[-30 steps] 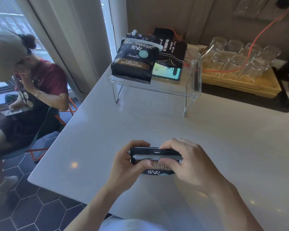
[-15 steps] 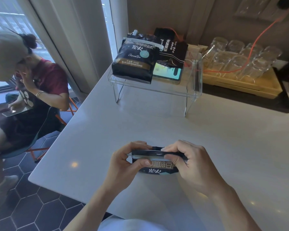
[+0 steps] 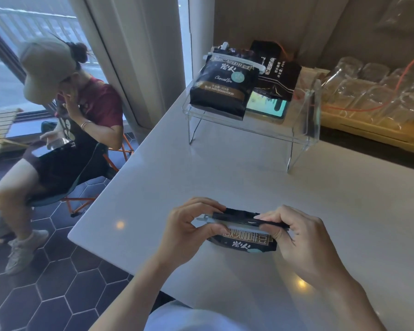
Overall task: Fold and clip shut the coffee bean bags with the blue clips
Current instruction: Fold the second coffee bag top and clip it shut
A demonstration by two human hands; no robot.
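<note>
Pale counter [image 3: 225, 177] by a window, with a clear acrylic riser [image 3: 304, 137] at the far end holding a coffee bag [image 3: 221, 89] that already has a pale clip [image 3: 234, 60] across its folded top, plus a second dark bag [image 3: 276, 72] leaning just behind it, so that shelf looks like the "done" spot. A tray of upturned glasses [image 3: 368, 91] sits off to the right, and someone in a cap [image 3: 46, 68] is seated by the window, not involved. Near the front edge, the bag being worked on [image 3: 244, 242] sits on the counter with its top rolled over and the blue clip [image 3: 234, 225] lying along the fold. The left hand [image 3: 189, 232] pinches the clip's left end, where the little tab sticks out, thumb under and fingers on top. The right hand [image 3: 299, 237] pinches the folded bag top and the clip's other end together, probably to keep the roll from springing open while the clip gets squeezed. I can't tell if it's latched yet, but I'd guess it's mid-clipping, since both hands are gripping the ends rather than letting go.
</note>
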